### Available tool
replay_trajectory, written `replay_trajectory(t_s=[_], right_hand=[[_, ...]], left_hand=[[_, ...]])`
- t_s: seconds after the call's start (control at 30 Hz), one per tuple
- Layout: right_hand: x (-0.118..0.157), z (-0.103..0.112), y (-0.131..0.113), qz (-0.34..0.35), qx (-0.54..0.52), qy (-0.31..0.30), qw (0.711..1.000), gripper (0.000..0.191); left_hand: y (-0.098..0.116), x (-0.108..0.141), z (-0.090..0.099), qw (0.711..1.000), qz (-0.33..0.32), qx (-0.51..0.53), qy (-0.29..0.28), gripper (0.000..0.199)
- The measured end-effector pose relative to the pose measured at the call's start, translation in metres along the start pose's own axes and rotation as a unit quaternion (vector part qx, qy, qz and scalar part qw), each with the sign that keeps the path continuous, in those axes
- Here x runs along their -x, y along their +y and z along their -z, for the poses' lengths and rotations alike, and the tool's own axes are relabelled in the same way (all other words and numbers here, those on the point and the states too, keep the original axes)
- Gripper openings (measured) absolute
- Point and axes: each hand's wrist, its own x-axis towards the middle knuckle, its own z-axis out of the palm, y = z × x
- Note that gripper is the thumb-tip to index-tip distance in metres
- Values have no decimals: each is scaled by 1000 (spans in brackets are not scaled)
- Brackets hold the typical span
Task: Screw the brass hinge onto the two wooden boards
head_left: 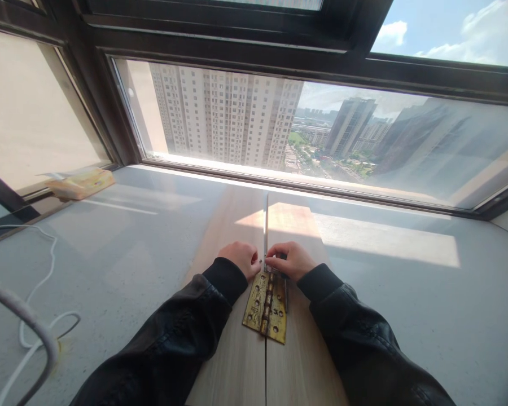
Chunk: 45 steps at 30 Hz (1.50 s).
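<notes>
Head view, arranged from largest element to smallest. Dark-framed window (279, 62) with a wide glass pane spans the far side, showing high-rise buildings and cloudy sky beyond. Pale grey stone tabletop (122, 242) runs below the window, partly sunlit on its right half. Two light wood-grain boards (241, 361) lie flat on the tabletop side by side, meeting along a narrow straight seam that runs away from the person toward the window.

White cable (34, 293) loops over the left part of the tabletop, well apart from the boards. Flat yellowish packet (82, 183) rests at the far left corner, close to the window frame.

Both arms, in black leather sleeves with knit cuffs, reach forward over the boards. Tarnished brass butt hinge (266, 307) with visible screw holes lies open across the seam, one leaf on each board, its knuckle in line with the seam.

Left hand (241, 258) is curled, fingers resting on the left board at the far end of the hinge; whether it grips anything cannot be told. Right hand (290, 259) is closed, pinching a small item at the hinge's far end; the item is too small to identify.
</notes>
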Motion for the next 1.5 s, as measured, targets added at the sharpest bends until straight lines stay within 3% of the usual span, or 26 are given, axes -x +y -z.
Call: replay_trajectory(t_s=[0.3,0.6,0.7,0.8,0.9,0.97,1.13,1.5], right_hand=[[11,18,24,-93,-67,55,992,31],[4,9,31,-141,-56,119,981,28],[17,21,37,-154,-69,171,971,31],[39,37,49,-179,-76,231,953,32],[54,42,58,-198,-99,259,940,31],[56,38,62,-201,-120,267,935,31],[47,29,67,-190,-156,278,929,30],[50,27,63,-154,-122,299,934,32]], left_hand=[[-12,-1,-1,999,1,32,14,22],[-20,-7,1,998,2,44,41,27],[-44,-8,13,995,55,9,80,37],[-84,0,19,986,123,-30,110,62],[-119,11,9,982,155,-37,97,78],[-130,16,-1,988,125,-26,90,76],[-128,15,-15,995,47,-4,88,75],[-127,9,-30,991,33,3,130,68]])
